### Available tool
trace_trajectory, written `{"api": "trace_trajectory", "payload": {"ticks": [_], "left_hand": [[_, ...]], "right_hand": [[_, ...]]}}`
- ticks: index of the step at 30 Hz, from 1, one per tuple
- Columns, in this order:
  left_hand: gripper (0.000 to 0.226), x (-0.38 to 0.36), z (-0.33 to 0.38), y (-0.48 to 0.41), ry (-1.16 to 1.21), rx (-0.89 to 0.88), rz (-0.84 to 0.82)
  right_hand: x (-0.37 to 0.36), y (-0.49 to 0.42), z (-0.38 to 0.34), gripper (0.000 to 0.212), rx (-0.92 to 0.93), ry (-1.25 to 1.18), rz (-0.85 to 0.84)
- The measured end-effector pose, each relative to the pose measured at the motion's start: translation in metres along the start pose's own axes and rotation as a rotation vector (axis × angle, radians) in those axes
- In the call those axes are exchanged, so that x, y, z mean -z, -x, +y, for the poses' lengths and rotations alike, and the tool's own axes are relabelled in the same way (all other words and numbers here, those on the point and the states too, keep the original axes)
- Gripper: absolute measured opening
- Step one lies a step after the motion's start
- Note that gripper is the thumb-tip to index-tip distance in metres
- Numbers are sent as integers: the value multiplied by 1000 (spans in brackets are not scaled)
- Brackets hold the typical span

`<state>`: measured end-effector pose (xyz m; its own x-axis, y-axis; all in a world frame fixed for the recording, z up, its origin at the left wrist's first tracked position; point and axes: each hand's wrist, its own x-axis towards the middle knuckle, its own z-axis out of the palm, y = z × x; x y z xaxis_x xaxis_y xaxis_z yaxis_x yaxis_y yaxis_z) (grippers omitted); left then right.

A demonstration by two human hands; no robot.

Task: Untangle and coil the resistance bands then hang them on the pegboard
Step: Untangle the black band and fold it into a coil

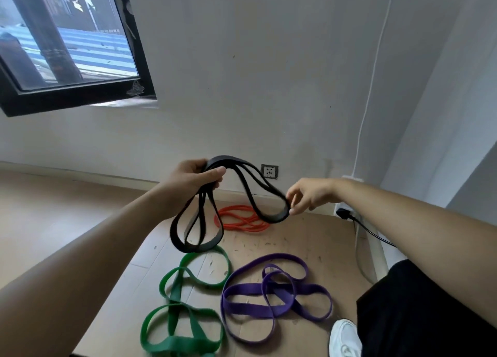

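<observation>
A black resistance band (pixel 243 180) hangs in the air in several loops in front of me. My left hand (pixel 193 180) grips its bunched top, with loops dangling below. My right hand (pixel 309 196) pinches the end of a loop drawn out to the right. On the brown cardboard sheet (pixel 309 238) on the floor lie a thin orange band (pixel 242 219) near the wall, a tangled green band (pixel 185 303) at the front, and a tangled purple band (pixel 271 294) to its right. No pegboard is in view.
A grey wall with a socket (pixel 269 171) stands close behind the bands. A black plug and cable (pixel 357 222) run along the right corner. A dark-framed window (pixel 67 47) is up left. My white shoe (pixel 345 339) and black-clad leg (pixel 419 316) are at the bottom right.
</observation>
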<state>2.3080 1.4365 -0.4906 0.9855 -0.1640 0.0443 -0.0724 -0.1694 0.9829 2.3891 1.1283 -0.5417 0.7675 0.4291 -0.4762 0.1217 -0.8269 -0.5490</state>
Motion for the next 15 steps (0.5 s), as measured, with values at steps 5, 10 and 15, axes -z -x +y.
{"api": "trace_trajectory", "payload": {"ticks": [5,10,15], "left_hand": [[25,-5,3,2,-21,-2,-25],[23,-8,5,3,-62,7,-83],[23,-8,9,6,-95,-20,-149]], "right_hand": [[-6,7,-40,82,193,-70,79],[-13,23,-85,79,463,-284,181],[-20,23,-96,37,538,-333,290]]}}
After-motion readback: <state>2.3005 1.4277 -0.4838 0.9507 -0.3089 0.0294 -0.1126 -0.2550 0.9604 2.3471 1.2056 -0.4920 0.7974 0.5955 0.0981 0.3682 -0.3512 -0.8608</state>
